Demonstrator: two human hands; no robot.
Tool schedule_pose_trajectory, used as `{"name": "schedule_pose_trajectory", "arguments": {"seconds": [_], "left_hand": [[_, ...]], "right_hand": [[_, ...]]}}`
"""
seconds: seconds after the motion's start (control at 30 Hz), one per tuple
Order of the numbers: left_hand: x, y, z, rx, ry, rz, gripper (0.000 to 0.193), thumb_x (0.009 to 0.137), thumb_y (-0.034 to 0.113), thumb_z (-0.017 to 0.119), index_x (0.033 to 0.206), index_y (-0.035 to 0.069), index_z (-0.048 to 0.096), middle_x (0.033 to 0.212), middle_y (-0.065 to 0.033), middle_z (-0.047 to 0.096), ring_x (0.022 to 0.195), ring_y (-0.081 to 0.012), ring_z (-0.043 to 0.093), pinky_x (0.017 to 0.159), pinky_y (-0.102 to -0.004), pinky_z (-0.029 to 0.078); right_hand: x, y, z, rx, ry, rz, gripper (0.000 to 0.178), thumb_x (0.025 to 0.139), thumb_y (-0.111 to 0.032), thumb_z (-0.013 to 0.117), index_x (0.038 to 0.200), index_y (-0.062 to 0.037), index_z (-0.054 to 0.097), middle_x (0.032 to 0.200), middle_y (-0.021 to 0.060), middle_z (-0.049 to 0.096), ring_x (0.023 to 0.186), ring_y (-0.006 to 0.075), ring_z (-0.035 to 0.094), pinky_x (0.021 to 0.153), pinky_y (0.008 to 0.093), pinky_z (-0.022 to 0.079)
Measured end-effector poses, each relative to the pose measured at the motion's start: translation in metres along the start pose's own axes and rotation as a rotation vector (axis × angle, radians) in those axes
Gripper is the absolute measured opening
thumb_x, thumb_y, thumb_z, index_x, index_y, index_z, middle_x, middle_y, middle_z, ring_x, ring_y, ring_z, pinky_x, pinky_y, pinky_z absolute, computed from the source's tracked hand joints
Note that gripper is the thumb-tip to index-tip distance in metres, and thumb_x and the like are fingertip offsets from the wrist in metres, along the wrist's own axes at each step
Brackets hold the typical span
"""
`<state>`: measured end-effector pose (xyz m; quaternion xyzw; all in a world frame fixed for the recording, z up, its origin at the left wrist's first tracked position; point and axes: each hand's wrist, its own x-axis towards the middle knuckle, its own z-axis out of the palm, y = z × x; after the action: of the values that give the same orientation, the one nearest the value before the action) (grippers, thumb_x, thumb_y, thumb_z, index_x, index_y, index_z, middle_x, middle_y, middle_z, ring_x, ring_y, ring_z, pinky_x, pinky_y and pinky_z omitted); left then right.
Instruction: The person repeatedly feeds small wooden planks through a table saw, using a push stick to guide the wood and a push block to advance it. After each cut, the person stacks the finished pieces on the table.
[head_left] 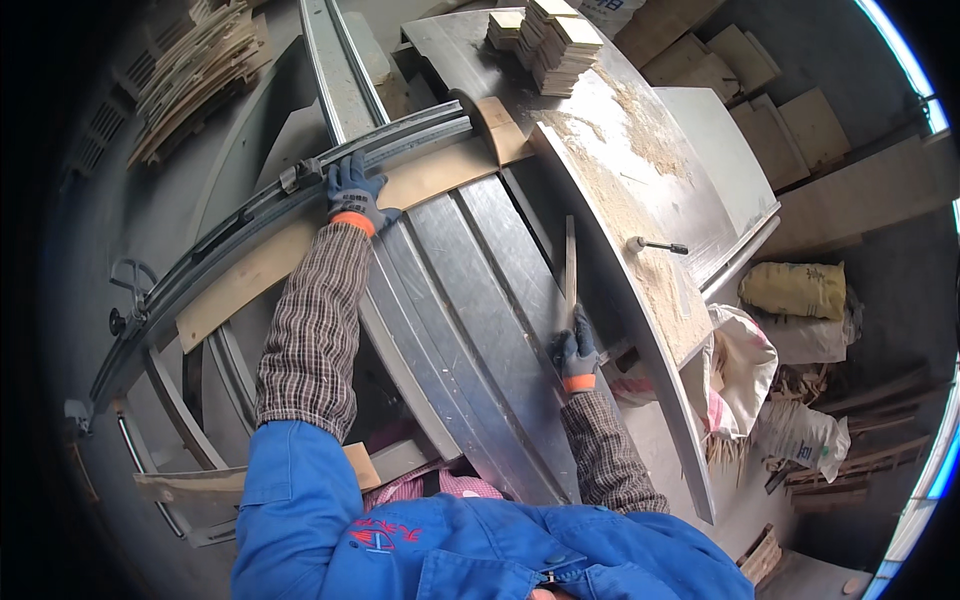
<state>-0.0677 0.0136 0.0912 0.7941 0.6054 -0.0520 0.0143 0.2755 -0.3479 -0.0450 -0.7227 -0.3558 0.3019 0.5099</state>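
Left hand: in a blue knitted glove with an orange cuff, pressed palm-down and closed over the long pale wooden board where it lies against the grey metal fence rail; the hold looks meant to keep the board tight to the rail.
Right hand: gloved the same way, fingers closed round the lower end of a thin narrow wooden strip, which points away from the person along the shiny steel saw table; holding it by the near end keeps the fingers at the table's near side.
Long board: lies crosswise on the saw table, its far end reaching a small tan wooden block at the table's far side.
Fence rail: runs along the board's far edge, curved by the lens, crossing the table from left to right.
Right wing of the table: a grey metal surface dusted with pale sawdust; a black-handled metal lever sticks out near its right edge.
Stacked small wooden tiles: piled at the table's far end, beyond the block, within reach of the work.
Beyond the table's right edge: white and yellow woven sacks and offcuts on the floor.
Sleeves: checked shirt under a blue jacket, at the table's near edge.
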Motion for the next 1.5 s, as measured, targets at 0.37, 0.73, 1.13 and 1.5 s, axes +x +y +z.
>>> {"name": "schedule_pose_trajectory", "arguments": {"seconds": [0.37, 0.73, 1.13, 1.5], "left_hand": [[-0.063, 0.004, 0.03, -0.145, 0.269, 0.009, 0.067, 0.074, 0.057, 0.076, 0.13, 0.022, 0.066, 0.153, -0.019, 0.036, 0.142, -0.0352, 0.031, 0.119, -0.0501, 0.021], [-0.224, -0.135, 0.192, -2.108, 0.663, -1.397, 0.028, 0.083, 0.034, 0.082, 0.079, 0.011, 0.067, 0.066, -0.0003, 0.063, 0.059, -0.0116, 0.061, 0.053, -0.0229, 0.055], [-0.184, -0.075, 0.185, -2.121, 0.596, -1.25, 0.024, 0.09, 0.03, 0.076, 0.084, 0.008, 0.07, 0.065, 0.0046, 0.062, 0.044, -0.0042, 0.047, 0.041, -0.0166, 0.046], [-0.19, -0.048, 0.169, -1.094, 0.728, -0.724, 0.038, 0.082, 0.036, 0.082, 0.096, 0.003, 0.068, 0.085, -0.0102, 0.067, 0.076, -0.0252, 0.063, 0.073, -0.036, 0.054]], "right_hand": [[-0.036, -0.022, -0.023, -0.043, 0.051, 0.013, 0.049, 0.097, -0.01, 0.053, 0.146, -0.0073, 0.05, 0.118, 0.0138, 0.068, 0.095, 0.0163, 0.064, 0.084, 0.0289, 0.051], [-0.065, -0.023, -0.056, 0.125, 0.091, 0.125, 0.051, 0.097, -0.01, 0.055, 0.148, -0.0122, 0.049, 0.083, 0.0008, 0.065, 0.06, 0.0056, 0.05, 0.058, 0.0249, 0.046], [-0.064, -0.006, -0.062, -0.056, 0.055, 0.028, 0.051, 0.096, -0.013, 0.055, 0.146, -0.0067, 0.05, 0.135, 0.0122, 0.062, 0.109, 0.0182, 0.063, 0.093, 0.0292, 0.048], [-0.064, -0.036, -0.061, 0.159, -0.069, 0.259, 0.052, 0.095, -0.013, 0.058, 0.147, -0.0096, 0.05, 0.123, 0.0036, 0.065, 0.085, 0.0085, 0.059, 0.079, 0.0247, 0.05]]}}
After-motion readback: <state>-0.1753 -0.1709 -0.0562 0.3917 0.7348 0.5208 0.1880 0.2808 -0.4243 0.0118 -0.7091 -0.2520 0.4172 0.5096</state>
